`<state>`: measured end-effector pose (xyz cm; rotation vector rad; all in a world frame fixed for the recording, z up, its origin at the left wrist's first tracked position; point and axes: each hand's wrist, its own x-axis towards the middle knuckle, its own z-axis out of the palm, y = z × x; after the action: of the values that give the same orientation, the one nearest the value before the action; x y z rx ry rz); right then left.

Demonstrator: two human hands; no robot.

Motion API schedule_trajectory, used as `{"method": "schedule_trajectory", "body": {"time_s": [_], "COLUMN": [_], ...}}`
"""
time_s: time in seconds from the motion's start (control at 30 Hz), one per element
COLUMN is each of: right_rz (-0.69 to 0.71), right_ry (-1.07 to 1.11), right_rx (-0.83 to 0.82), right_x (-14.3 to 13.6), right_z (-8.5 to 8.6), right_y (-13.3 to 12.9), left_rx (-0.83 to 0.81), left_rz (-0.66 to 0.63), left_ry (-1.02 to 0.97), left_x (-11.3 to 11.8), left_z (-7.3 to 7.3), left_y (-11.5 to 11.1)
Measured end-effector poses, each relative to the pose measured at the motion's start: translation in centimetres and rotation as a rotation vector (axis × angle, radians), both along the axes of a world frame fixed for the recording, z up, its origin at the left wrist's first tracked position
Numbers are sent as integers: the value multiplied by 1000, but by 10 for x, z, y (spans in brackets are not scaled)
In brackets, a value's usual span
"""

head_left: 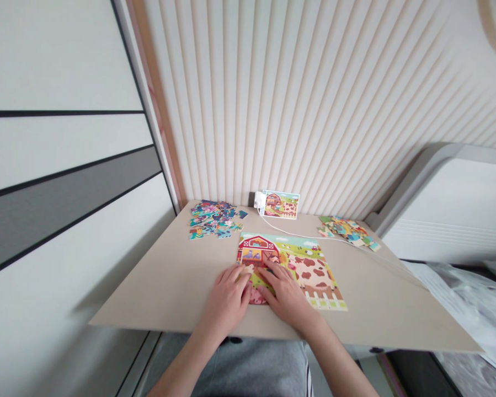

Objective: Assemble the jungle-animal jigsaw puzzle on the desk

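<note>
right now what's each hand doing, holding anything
Left hand: palm down, fingers on the farm puzzle; no grip visible.
Right hand: palm down, fingers on the same puzzle; whether a piece is under them can't be told.

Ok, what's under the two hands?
The farm puzzle lies under the left hand and right hand; green and pink areas show between them. Whatever the palms and fingers cover can't be seen.

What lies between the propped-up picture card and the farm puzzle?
A white cable, curving across the tabletop between card and puzzle, in the head view.
</note>
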<state>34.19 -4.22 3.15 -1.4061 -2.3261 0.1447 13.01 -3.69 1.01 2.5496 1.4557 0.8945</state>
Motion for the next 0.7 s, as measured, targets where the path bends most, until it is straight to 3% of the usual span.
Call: {"method": "schedule_trajectory", "body": {"time_s": [0.17,0.37,0.57,0.7], "right_rz": [-60,-262,-214,-438], "right_ry": [-141,-230,-226,-222], "right_rx": [-106,-199,-227,-217], "right_x": [37,97,129,143], "right_z": [-1,-10,-8,-8], "right_y": [2,-4,7,34], "left_rx": [12,23,25,-51], "left_rz": [-12,-39,-118,-241], "left_ry": [8,29,81,189], "left_x": [-2,-3,7,27], "left_z": [-1,-7,18,24], "left_y": [1,3,22,55]}}
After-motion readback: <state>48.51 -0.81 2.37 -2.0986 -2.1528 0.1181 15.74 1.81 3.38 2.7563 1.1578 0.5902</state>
